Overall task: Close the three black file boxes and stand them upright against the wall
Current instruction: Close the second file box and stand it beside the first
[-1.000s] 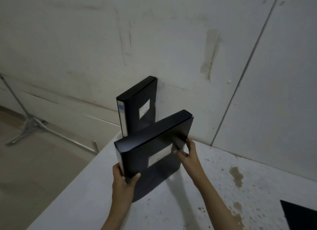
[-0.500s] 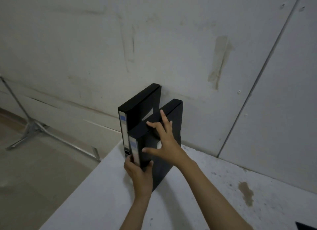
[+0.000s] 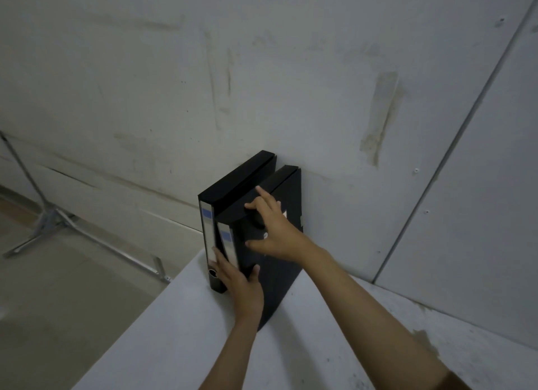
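Your left hand [image 3: 239, 285] grips the second file box [image 3: 270, 261] at its spine; your right hand [image 3: 273, 229] lies spread on its top edge, beside the first file box [image 3: 233, 183], both upright against the wall [image 3: 320, 84].

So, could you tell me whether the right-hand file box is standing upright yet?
Upright: the right-hand file box stands on end beside the other box, spine facing out.

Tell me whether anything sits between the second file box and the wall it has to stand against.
Nothing visible does. The second file box stands beside the first file box, its far end at the wall; whether it touches is unclear.
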Motion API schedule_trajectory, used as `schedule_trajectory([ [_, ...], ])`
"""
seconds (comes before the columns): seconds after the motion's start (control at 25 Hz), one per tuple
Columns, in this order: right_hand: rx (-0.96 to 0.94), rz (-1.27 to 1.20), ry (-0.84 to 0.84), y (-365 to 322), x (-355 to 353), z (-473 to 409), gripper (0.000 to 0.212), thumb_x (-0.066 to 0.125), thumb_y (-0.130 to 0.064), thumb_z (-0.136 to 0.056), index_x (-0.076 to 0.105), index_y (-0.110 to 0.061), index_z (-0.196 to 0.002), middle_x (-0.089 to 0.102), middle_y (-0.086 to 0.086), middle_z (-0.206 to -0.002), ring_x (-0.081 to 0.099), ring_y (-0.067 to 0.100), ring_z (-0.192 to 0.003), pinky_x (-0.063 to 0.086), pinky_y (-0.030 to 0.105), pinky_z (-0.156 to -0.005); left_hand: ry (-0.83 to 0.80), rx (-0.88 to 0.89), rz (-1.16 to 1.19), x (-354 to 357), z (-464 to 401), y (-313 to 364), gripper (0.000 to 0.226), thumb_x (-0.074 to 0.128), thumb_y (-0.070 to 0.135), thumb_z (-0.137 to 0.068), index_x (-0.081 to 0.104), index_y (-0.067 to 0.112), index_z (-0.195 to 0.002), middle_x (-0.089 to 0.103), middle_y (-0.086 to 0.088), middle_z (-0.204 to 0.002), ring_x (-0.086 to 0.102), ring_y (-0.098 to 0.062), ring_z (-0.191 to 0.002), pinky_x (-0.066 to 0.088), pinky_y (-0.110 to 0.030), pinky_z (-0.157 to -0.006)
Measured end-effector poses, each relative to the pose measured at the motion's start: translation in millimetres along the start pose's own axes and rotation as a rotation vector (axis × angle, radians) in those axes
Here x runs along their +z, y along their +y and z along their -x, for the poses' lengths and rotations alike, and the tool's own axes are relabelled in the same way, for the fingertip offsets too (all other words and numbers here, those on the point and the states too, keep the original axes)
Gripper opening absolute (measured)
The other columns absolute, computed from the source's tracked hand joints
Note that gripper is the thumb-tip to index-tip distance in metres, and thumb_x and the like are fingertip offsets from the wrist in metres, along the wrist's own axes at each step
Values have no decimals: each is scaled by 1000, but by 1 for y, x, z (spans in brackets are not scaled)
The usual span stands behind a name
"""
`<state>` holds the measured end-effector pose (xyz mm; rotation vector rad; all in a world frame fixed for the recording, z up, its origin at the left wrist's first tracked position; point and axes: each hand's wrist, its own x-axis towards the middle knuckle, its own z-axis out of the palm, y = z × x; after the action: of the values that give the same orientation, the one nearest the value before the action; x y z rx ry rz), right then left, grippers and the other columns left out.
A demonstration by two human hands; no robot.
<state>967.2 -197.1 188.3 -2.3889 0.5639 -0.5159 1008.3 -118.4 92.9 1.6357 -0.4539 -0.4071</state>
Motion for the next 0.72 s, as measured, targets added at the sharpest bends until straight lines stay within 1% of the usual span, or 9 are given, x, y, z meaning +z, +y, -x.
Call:
schedule_trajectory([
  [0.08,-63,4,-4,-4,1,-3,50,66,-8,-77,39,-4,-118,20,14,-149,10,20,-142,-9,45,-117,11,3,31,7,-4,-1,87,58,2,-84,-1,17,-146,-8,-11,-158,-8,-25,-145,11,-41,-115],
  [0.16,-102,3,25,-3,2,-4,44,64,-6,-77,41,0,-114,33,16,-141,20,20,-139,-8,43,-117,13,14,64,14,-9,-2,86,56,3,-85,-2,18,-145,-9,-10,-158,-11,-23,-144,8,-44,-115],
  [0.24,-104,2,68,1,3,-4,41,62,-4,-79,41,0,-114,38,16,-138,25,21,-137,-7,39,-117,24,27,54,18,-15,-4,86,56,3,-85,-4,18,-145,-11,-11,-157,-12,-24,-144,6,-43,-116],
  [0.36,-95,-1,130,7,4,-5,33,59,-3,-82,44,-1,-110,41,15,-136,26,20,-137,-4,39,-118,40,31,-35,21,-26,-8,93,59,7,-84,-10,18,-144,-17,-18,-155,-14,-28,-143,8,-43,-116],
  [0.44,-86,-15,152,8,3,-7,27,59,-3,-82,46,-1,-105,41,14,-137,27,18,-137,-3,38,-118,42,35,-72,22,-31,-10,97,62,9,-82,-13,18,-144,-19,-21,-154,-14,-31,-143,11,-45,-115],
  [0.52,-72,-48,154,8,4,-10,25,61,-3,-82,47,-1,-103,40,15,-139,27,18,-137,-3,38,-118,55,27,-95,23,-33,-9,98,63,9,-82,-12,18,-143,-17,-22,-154,-12,-33,-143,12,-46,-115],
  [0.6,-60,-74,172,7,6,-13,25,62,-2,-81,48,-1,-101,40,15,-140,28,18,-136,-2,40,-119,95,16,-135,24,-35,-9,99,65,10,-80,-10,20,-142,-8,-26,-154,-3,-38,-143,11,-49,-115],
  [0.64,-55,-83,184,5,8,-15,26,63,-2,-80,48,-1,-101,41,15,-138,28,18,-136,-1,41,-119,123,20,-169,24,-36,-9,99,68,10,-78,-7,19,-142,-1,-30,-152,5,-42,-142,13,-51,-114],
  [0.72,-48,-86,202,2,13,-18,26,62,-2,-80,48,-2,-102,44,15,-134,25,16,-137,-1,43,-119,167,17,-237,24,-38,-8,97,72,9,-73,6,9,-144,14,-34,-146,21,-48,-133,20,-55,-109],
])
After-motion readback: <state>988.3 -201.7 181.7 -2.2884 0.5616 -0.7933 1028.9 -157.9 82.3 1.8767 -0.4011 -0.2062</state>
